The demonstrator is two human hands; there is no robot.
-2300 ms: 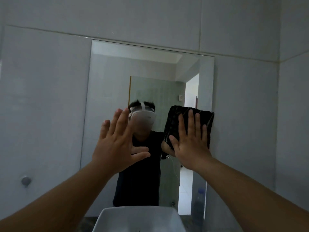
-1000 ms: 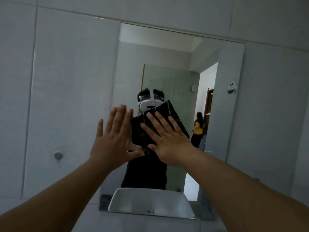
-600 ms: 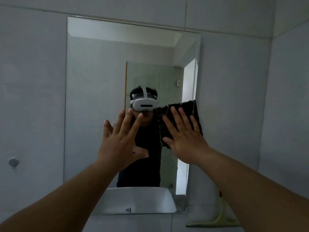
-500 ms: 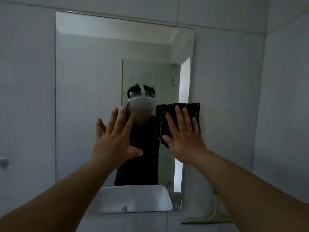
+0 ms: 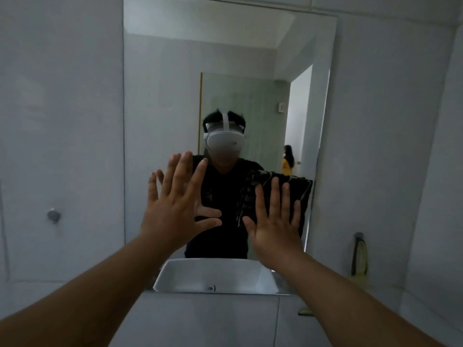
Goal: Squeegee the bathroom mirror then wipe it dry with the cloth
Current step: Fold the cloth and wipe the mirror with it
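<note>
Head view: we press the dark cloth [image 5: 275,194] flat against the mirror [image 5: 162,96] low at its right edge under the right hand [image 5: 274,229], fingers straight; left hand [image 5: 175,209] spread, empty. Overlap strokes, keep even pressure

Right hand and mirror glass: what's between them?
In the head view, a dark folded cloth lies between the flat right hand and the wall mirror.

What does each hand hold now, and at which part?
The right hand presses the dark cloth flat against the mirror, over its lower middle. The left hand holds nothing.
</note>
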